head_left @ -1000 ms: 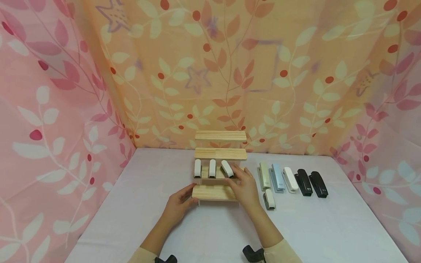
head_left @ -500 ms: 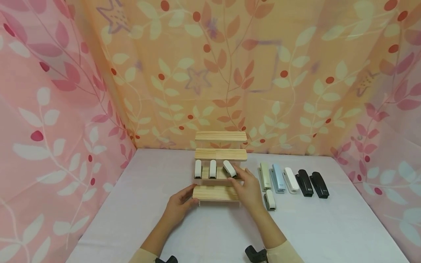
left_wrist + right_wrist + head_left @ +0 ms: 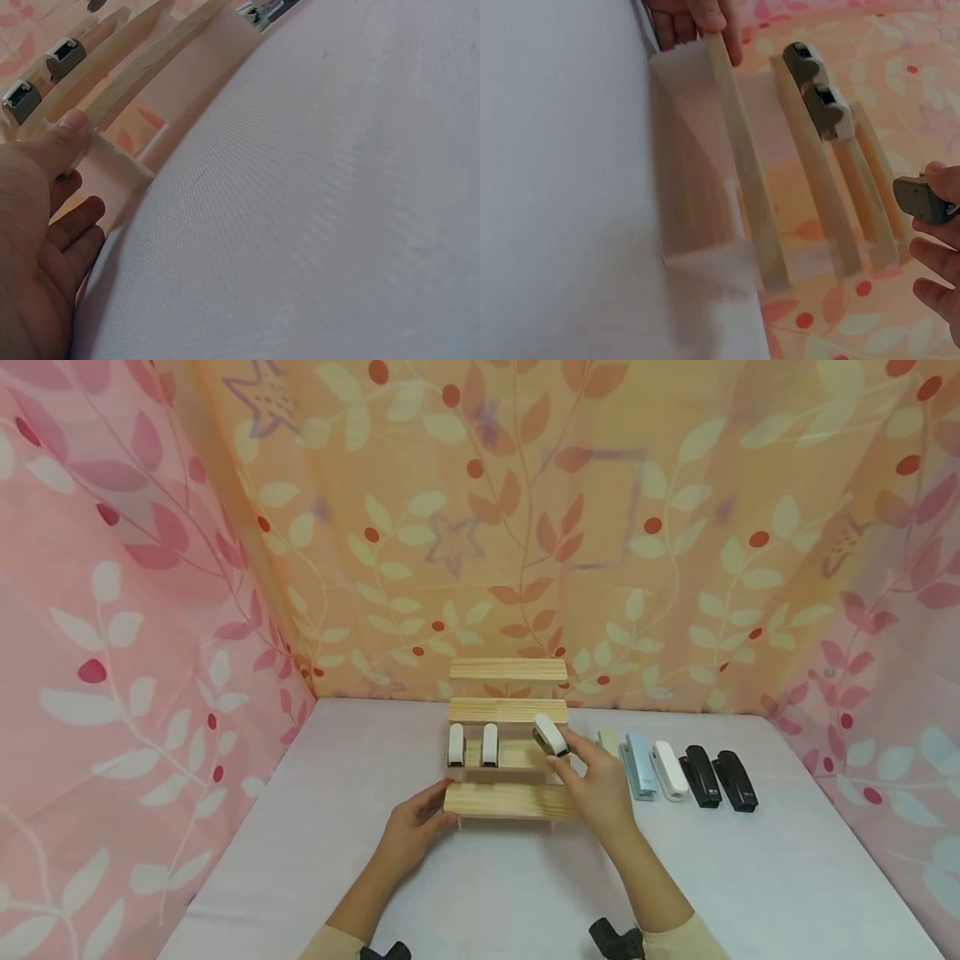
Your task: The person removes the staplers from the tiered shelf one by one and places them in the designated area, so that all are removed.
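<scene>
A tiered wooden display shelf (image 3: 510, 800) stands mid-table. My left hand (image 3: 408, 831) grips the left end of its lowest board; in the left wrist view the thumb (image 3: 69, 129) lies against the board's end. My right hand (image 3: 600, 789) pinches a small white stapler (image 3: 551, 735) with a dark base, tilted, near the right end of the second board. The right wrist view shows this stapler (image 3: 921, 199) held between thumb and fingers, apart from the boards. Two matching staplers, one at the far left (image 3: 456, 745) and another (image 3: 490, 745) beside it, stand on that second board.
Right of the shelf lie a blue stapler (image 3: 639, 767), a white stapler (image 3: 670, 771) and two black staplers (image 3: 702, 777). A green stapler (image 3: 607, 742) is mostly hidden behind my right hand. Patterned cloth (image 3: 510, 527) encloses the table's back and sides.
My right hand has moved right and slightly up, lifting the small white stapler off the second board. It now covers the small stapler on the table. The left hand keeps its place.
</scene>
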The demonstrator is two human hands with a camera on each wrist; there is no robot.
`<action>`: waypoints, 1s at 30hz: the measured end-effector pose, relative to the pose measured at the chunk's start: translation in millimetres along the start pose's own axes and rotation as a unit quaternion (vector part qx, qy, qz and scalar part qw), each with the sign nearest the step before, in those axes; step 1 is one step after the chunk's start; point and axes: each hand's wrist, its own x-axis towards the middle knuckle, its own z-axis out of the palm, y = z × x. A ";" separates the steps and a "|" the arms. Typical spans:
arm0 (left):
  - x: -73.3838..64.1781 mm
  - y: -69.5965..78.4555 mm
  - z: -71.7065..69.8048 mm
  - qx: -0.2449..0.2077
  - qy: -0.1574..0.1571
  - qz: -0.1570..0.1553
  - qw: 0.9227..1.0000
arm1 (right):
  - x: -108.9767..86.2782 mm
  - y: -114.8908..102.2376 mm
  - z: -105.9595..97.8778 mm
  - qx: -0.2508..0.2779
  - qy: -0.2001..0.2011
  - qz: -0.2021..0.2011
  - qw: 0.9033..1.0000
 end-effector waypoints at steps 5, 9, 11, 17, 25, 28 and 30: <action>0.3 0.5 -1.0 0.012 0.006 -0.006 1.000 | -2.2 2.5 -25.4 -0.016 0.015 -0.002 1.000; 1.0 2.2 -2.0 0.014 0.006 -0.007 1.000 | -4.2 8.2 -44.6 -0.034 0.023 0.008 0.999; 1.2 2.7 -1.2 0.015 0.005 -0.001 1.000 | -6.3 12.4 -53.8 -0.045 0.027 0.011 0.999; 0.2 2.0 1.0 0.020 0.004 0.003 1.000 | -17.1 27.5 -77.7 -0.086 0.034 0.027 0.995; -0.1 2.3 -0.1 0.017 0.002 0.001 1.000 | -36.7 40.8 -102.9 -0.103 0.034 0.068 0.992; -0.2 2.2 -0.6 0.018 0.002 -0.001 1.000 | -44.1 46.3 -108.2 -0.116 0.038 0.078 0.989; -0.6 1.8 -0.6 0.018 0.003 -0.001 1.000 | -48.9 50.5 -110.7 -0.125 0.039 0.082 0.988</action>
